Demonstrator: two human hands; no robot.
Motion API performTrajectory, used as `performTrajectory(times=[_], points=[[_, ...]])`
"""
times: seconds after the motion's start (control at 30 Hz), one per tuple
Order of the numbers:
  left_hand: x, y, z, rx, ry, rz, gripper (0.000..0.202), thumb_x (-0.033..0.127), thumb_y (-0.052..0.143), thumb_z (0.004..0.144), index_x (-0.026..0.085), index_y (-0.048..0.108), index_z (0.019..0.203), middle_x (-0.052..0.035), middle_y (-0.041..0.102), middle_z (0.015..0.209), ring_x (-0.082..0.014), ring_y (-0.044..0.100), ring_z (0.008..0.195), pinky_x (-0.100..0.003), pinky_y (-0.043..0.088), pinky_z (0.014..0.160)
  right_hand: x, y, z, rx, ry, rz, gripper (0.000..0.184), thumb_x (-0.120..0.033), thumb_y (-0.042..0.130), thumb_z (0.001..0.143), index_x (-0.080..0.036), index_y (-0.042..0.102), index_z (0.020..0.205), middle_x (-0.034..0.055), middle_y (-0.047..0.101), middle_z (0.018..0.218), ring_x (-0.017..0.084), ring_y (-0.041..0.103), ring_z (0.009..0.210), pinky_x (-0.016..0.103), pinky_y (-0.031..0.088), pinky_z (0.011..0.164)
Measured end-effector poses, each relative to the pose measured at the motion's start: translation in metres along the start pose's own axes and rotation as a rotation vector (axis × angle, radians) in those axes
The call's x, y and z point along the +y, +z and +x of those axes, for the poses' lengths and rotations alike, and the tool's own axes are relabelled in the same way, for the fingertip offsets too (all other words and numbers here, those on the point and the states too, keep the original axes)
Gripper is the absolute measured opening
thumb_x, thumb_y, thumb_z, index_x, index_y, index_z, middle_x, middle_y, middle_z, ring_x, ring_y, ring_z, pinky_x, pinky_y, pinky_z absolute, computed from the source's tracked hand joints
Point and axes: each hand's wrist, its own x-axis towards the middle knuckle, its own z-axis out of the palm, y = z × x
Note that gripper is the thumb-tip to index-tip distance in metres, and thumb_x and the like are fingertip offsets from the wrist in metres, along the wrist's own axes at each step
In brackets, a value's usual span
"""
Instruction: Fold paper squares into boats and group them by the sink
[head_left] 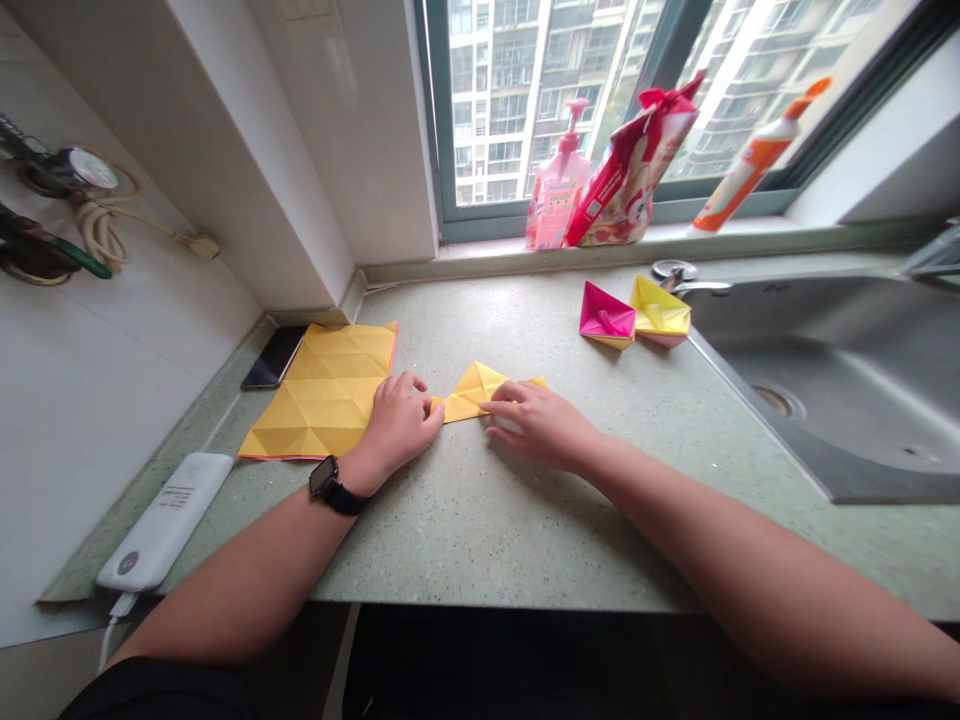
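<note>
Head view: a folded yellow paper (474, 395) lies flat on the speckled grey-green stone worktop (480, 530), between the two hands; its long axis runs left to right, with a triangular peak pointing far and crisp creases across its faces; the left hand (397, 425) sits at its left end, fingers curled down over the tip, so the grip looks mostly closed, though I cannot tell whether it pinches the paper; the right hand (538, 425) lies over the right part, its grip open, fingers spread and resting on the paper rather than closing around it; a black smartwatch (324, 477) circles the left wrist; just left of the left hand lies a larger yellow sheet (322, 390), creased into a triangular grid, with a pink edge; a black phone (274, 357) sits beside its far-left corner; a white power bank (165, 520) lies near left, its printed label too small to read; far right, a pink paper boat (606, 315) and a yellow paper boat (658, 312) stand side by side near a steel sink (825, 390); on the far sill are a pink pump bottle (559, 180), a red-and-white packet (630, 170) and an orange-and-white bottle (754, 165), their labels unreadable.
</note>
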Motion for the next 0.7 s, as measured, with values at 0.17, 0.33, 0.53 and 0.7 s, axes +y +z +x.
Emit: performTrajectory(times=[0.17, 0.33, 0.53, 0.7], points=[[0.008, -0.006, -0.003, -0.084, 0.052, -0.125, 0.038, 0.036, 0.063, 0.104, 0.021, 0.075, 0.071, -0.0096, 0.069, 0.112, -0.0280, 0.064, 0.108, -0.054, 0.055, 0.107, 0.004, 0.003, -0.001, -0.007, 0.027, -0.065, 0.024, -0.033, 0.081, 0.096, -0.033, 0.082, 0.120, 0.0096, 0.075, 0.121, 0.031, 0.068, 0.109, 0.049, 0.059, 0.096], [0.014, -0.017, -0.006, -0.210, 0.161, -0.277, 0.031, 0.042, 0.069, 0.103, 0.022, 0.072, 0.080, -0.0081, 0.069, 0.120, -0.0270, 0.067, 0.117, -0.051, 0.054, 0.112, 0.012, 0.005, -0.001, 0.048, 0.080, -0.092, 0.026, -0.034, 0.078, 0.100, -0.031, 0.082, 0.125, 0.0134, 0.071, 0.130, 0.034, 0.065, 0.120, 0.054, 0.058, 0.105], [0.010, -0.025, -0.007, -0.244, 0.234, -0.285, 0.009, 0.027, 0.071, 0.101, 0.023, 0.072, 0.093, -0.0095, 0.062, 0.154, -0.0298, 0.058, 0.144, -0.055, 0.046, 0.125, 0.009, 0.001, 0.001, 0.014, 0.138, -0.099, 0.021, -0.033, 0.076, 0.101, -0.031, 0.085, 0.120, 0.0128, 0.071, 0.113, 0.031, 0.067, 0.104, 0.052, 0.059, 0.097], [0.008, -0.022, -0.005, -0.243, 0.318, -0.309, 0.014, 0.018, 0.063, 0.105, 0.024, 0.074, 0.100, -0.0065, 0.068, 0.154, -0.0273, 0.058, 0.148, -0.056, 0.042, 0.129, 0.009, 0.000, 0.001, -0.014, 0.108, -0.096, 0.026, -0.033, 0.073, 0.102, -0.029, 0.082, 0.127, 0.0133, 0.073, 0.119, 0.032, 0.068, 0.108, 0.053, 0.057, 0.102]])
